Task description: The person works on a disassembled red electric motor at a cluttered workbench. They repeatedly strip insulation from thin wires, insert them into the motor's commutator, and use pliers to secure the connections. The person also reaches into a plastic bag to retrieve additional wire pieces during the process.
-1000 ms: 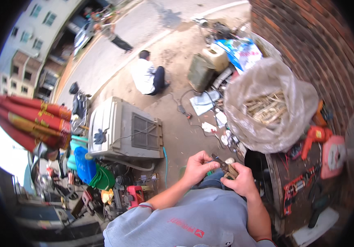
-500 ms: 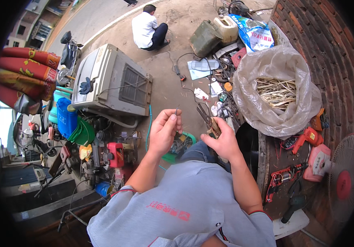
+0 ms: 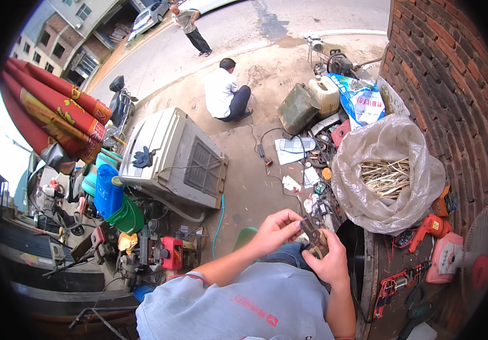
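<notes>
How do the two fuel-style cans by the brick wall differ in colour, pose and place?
The green can is dark olive, while the cream can is pale. The green can leans to one side; the cream can stands more upright. The green can sits nearer the crouching person, the cream can nearer the blue printed bag. Both are boxy containers, side by side on the ground.

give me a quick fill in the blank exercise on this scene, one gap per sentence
1. The right hand holds a pair of ____ with dark handles.
2. The clear plastic bag stands against a wall built of ____.
3. The drill lying by the bag is coloured ____.
4. The left hand is ____ the right hand, fingers bent toward the tool.

Missing words: pliers; brick; red; beside
</notes>
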A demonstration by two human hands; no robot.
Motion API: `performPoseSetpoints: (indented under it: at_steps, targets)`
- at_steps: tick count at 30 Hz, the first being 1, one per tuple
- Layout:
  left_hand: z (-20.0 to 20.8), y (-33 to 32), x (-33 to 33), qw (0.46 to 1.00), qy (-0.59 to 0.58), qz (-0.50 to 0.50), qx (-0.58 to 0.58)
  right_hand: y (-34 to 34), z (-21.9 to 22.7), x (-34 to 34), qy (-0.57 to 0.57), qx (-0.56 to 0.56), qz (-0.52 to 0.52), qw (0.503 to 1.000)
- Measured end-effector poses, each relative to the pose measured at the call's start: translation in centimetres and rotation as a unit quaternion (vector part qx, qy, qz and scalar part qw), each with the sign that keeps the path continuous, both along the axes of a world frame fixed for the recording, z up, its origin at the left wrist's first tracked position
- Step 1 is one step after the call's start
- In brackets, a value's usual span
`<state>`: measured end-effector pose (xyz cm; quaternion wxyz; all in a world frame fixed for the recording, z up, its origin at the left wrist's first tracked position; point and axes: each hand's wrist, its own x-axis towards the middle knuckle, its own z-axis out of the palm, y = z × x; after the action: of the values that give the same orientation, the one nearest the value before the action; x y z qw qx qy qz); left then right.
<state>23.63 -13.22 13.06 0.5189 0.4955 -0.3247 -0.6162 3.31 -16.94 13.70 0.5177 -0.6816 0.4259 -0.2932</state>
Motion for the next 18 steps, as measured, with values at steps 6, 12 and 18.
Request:
performPoseSetpoints:
  at_steps: [6,12,18]
  targets:
    - [0.2,-0.3,-1.2,0.999,-0.024,-0.031,0.005,1.6,-0.7,-2.4,0.020,-0.030,-0.041,0.998]
    - [-2.2,-1.6,-4.0,0.996,-0.059,-0.017,0.058,6.4,-5.3,-11.0,-0.048,0.076,-0.248,0.964]
    - [-4.4,-2.8,-10.3,0.974,-0.074,-0.202,0.068,15.9,-11.5,-24.3,-0.078,0.078,-0.624,0.774]
